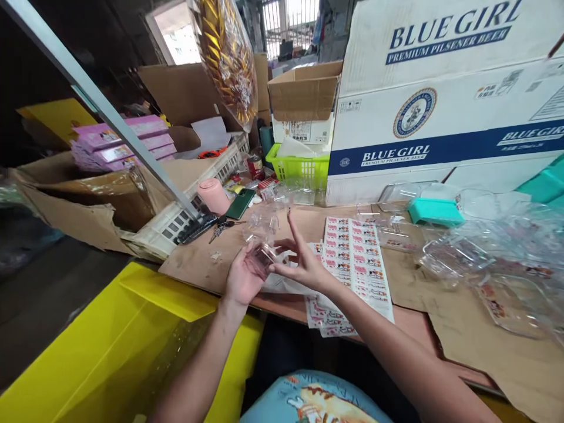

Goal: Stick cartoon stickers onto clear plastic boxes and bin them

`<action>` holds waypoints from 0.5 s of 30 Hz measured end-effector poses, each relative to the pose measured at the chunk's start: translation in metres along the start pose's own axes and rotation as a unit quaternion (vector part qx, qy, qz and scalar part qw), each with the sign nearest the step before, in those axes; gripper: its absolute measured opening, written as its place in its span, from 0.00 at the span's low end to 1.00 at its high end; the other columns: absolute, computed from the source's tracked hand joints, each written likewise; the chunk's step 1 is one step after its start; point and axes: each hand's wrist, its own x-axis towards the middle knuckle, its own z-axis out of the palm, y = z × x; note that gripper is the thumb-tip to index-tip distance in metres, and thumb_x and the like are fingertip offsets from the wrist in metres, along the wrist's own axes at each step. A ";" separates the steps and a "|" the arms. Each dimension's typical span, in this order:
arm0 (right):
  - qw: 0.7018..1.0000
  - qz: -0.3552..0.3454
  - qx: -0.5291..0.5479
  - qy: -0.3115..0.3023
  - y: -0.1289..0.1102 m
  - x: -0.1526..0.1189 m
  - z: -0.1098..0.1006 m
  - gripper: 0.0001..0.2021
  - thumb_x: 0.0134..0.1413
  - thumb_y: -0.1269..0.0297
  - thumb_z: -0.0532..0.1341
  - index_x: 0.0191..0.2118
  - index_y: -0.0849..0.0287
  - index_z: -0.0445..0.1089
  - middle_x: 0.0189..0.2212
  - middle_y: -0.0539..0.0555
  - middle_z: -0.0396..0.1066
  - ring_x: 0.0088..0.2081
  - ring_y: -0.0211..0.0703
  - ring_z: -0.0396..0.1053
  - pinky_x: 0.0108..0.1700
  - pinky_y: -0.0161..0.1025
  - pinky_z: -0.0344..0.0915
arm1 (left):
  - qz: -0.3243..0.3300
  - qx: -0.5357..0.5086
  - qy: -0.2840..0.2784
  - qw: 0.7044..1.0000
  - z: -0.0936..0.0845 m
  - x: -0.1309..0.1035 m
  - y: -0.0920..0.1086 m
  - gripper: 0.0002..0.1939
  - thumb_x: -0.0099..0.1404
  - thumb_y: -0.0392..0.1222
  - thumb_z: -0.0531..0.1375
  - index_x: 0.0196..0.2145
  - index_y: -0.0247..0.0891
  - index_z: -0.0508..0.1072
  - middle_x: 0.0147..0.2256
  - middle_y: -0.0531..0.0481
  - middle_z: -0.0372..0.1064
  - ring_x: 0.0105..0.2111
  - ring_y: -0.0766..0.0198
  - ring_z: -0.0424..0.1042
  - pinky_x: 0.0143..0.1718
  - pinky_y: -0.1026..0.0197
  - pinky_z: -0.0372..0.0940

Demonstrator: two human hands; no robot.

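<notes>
A small clear plastic box [261,259] rests in my left hand [244,279], whose fingers curl around it over the front edge of the table. My right hand [304,261] meets the box from the right, with thumb and middle fingers at its side. Its index finger points upward, and a tiny dark spot, too small to name, shows at the tip. Beneath and beside my right hand lie sticker sheets [355,252] printed in pink and orange rows. Just beyond my hands stand more clear plastic pieces [261,226].
Clear plastic cases [458,255] pile up on the right around a teal box [435,211]. At left are keys [219,228], a green phone [240,204] and a pink cup [213,196]. A yellow box [101,346] stands below the table edge; a large white carton [440,106] stands behind.
</notes>
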 end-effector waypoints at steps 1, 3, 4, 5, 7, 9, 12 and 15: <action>1.000 0.009 -0.013 0.021 -0.001 -0.008 -0.004 0.55 0.51 0.57 0.70 0.72 0.46 0.28 0.50 0.58 0.71 0.45 0.46 0.72 0.45 0.44 0.69 | 0.006 0.021 -0.029 0.999 0.010 -0.002 -0.008 0.16 0.66 0.53 0.59 0.36 0.37 0.78 0.35 0.46 0.79 0.36 0.58 0.78 0.38 0.56 0.72; 0.996 0.021 -0.061 0.055 -0.004 -0.024 -0.017 0.54 0.49 0.56 0.71 0.72 0.47 0.34 0.48 0.57 0.71 0.42 0.46 0.71 0.43 0.45 0.69 | 0.023 0.068 -0.070 0.995 0.028 -0.005 -0.026 0.17 0.64 0.54 0.62 0.39 0.36 0.78 0.37 0.44 0.79 0.39 0.56 0.78 0.40 0.56 0.72; 0.992 0.018 -0.094 0.079 -0.009 -0.033 -0.025 0.53 0.47 0.56 0.72 0.72 0.48 0.39 0.48 0.58 0.70 0.43 0.48 0.70 0.45 0.47 0.69 | 0.026 0.085 -0.078 0.993 0.036 -0.007 -0.034 0.16 0.63 0.51 0.64 0.40 0.35 0.78 0.38 0.44 0.79 0.40 0.55 0.78 0.41 0.55 0.72; 0.986 0.013 -0.126 0.112 -0.015 -0.044 -0.032 0.52 0.46 0.56 0.72 0.71 0.48 0.44 0.48 0.58 0.70 0.44 0.49 0.69 0.48 0.49 0.68 | 0.022 0.090 -0.079 0.993 0.041 -0.009 -0.041 0.14 0.62 0.49 0.65 0.40 0.35 0.78 0.38 0.44 0.79 0.40 0.55 0.78 0.42 0.55 0.73; 0.974 0.018 -0.137 0.181 -0.033 -0.070 -0.043 0.46 0.48 0.56 0.72 0.70 0.48 0.51 0.45 0.57 0.69 0.44 0.49 0.66 0.51 0.51 0.66 | -0.005 0.069 -0.077 0.995 0.051 -0.012 -0.052 0.12 0.62 0.46 0.66 0.40 0.35 0.79 0.40 0.44 0.79 0.43 0.54 0.78 0.46 0.51 0.72; 0.978 0.056 -0.031 0.200 -0.052 -0.099 -0.049 0.39 0.55 0.56 0.67 0.69 0.46 0.52 0.39 0.55 0.69 0.39 0.47 0.66 0.47 0.49 0.69 | -0.033 0.037 -0.080 0.996 0.058 -0.015 -0.059 0.11 0.62 0.43 0.65 0.41 0.37 0.79 0.45 0.45 0.78 0.47 0.53 0.76 0.51 0.47 0.71; 0.955 0.133 0.227 0.134 -0.070 -0.138 -0.046 0.34 0.61 0.53 0.62 0.69 0.45 0.50 0.32 0.51 0.67 0.27 0.40 0.63 0.35 0.47 0.73 | -0.059 0.013 -0.106 0.992 0.068 -0.018 -0.070 0.11 0.63 0.38 0.64 0.44 0.38 0.78 0.47 0.46 0.77 0.52 0.53 0.74 0.56 0.44 0.67; 0.903 0.170 0.381 0.097 -0.069 -0.161 -0.037 0.32 0.59 0.52 0.63 0.66 0.45 0.53 0.29 0.49 0.66 0.21 0.34 0.59 0.28 0.45 0.73 | -0.081 0.012 -0.119 0.989 0.076 -0.021 -0.084 0.14 0.62 0.36 0.63 0.46 0.40 0.77 0.45 0.49 0.78 0.52 0.54 0.73 0.58 0.44 0.65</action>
